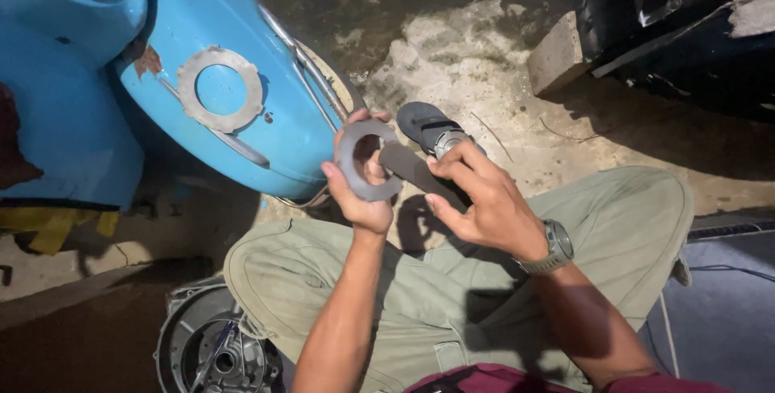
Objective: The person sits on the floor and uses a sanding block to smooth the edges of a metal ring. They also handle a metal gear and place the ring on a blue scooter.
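A flat grey metal ring [365,160] is held upright in the left hand [363,191], whose fingers are curled closed around its lower rim, with the thumb laid across the central hole. A dark strip [416,169], probably abrasive paper though that cannot be told for sure, is pinched between the thumb and fingers of the right hand [476,199] and laid against the ring's right edge. The ring is kept in front of the knees, above the concrete floor [484,70]. For an even result, the ring should be gripped firmly at the rim, the strip kept flat on the face, and the ring turned little by little so that no part is missed; fingertips are best kept off the edge being rubbed. Two rings are counted: the one in hand and a second ring [219,89] resting on the blue scooter panel [282,110]. One strip, one wristwatch [555,246], one sandal [428,127], one brick [557,58] and one engine casing [214,344] are seen.
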